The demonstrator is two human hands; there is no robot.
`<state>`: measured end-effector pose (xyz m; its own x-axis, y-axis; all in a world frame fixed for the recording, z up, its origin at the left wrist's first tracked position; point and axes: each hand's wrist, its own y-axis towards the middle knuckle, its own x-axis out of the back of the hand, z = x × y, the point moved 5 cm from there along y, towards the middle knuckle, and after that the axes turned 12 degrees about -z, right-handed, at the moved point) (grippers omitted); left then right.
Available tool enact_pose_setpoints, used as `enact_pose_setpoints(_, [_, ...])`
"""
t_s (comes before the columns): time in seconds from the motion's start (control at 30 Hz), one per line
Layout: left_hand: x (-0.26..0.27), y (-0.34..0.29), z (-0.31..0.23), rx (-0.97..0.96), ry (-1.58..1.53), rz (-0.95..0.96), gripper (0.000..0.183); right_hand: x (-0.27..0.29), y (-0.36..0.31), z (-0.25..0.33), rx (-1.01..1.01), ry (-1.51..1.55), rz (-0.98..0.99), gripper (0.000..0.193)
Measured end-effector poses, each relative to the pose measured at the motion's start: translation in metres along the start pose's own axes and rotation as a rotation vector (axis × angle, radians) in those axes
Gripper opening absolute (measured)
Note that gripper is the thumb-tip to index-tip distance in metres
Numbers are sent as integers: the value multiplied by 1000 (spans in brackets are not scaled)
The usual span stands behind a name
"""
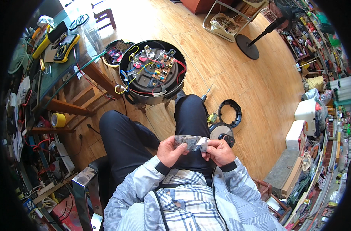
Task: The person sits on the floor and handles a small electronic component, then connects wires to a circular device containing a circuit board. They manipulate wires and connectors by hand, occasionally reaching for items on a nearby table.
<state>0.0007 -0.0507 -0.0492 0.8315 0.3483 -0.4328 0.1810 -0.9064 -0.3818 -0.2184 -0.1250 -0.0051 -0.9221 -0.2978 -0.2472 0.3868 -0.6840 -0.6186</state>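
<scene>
Above my lap, a small clear plastic bag (191, 142) is stretched between my two hands; dark small parts seem to lie inside, too small to name. My left hand (171, 151) pinches its left end, thumb on top. At the other end my right hand (219, 152) grips it between thumb and curled fingers. Beyond my knees stands a round black appliance base (152, 71), opened up, with a circuit board (164, 70) and coloured wires showing. A screwdriver (207, 92) is on the floor past my right knee.
A black plastic ring (230, 113) and a round lid (221, 132) lie on the floor by my right leg. The glass-topped table (64, 73) at left carries a yellow multimeter (66, 48). A standing fan (247, 47) is at the far right, and crowded shelves (329, 127) line the right side.
</scene>
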Motion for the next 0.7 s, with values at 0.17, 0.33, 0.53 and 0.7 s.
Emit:
enact_pose_setpoints(0.17, [-1, -2, 1, 7, 15, 21, 22, -6, -1, 8, 73, -129, 34, 24])
enact_pose_setpoints(0.33, [1, -2, -1, 4, 14, 24, 23, -6, 0, 2, 15, -41, -8, 21])
enact_pose_setpoints(0.53, [1, -7, -2, -33, 51, 26, 21, -7, 0, 4, 76, -109, 26, 17])
enact_pose_setpoints(0.7, [-1, -13, -6, -59, 103, 9, 19, -9, 0, 4, 78, -98, 5, 19])
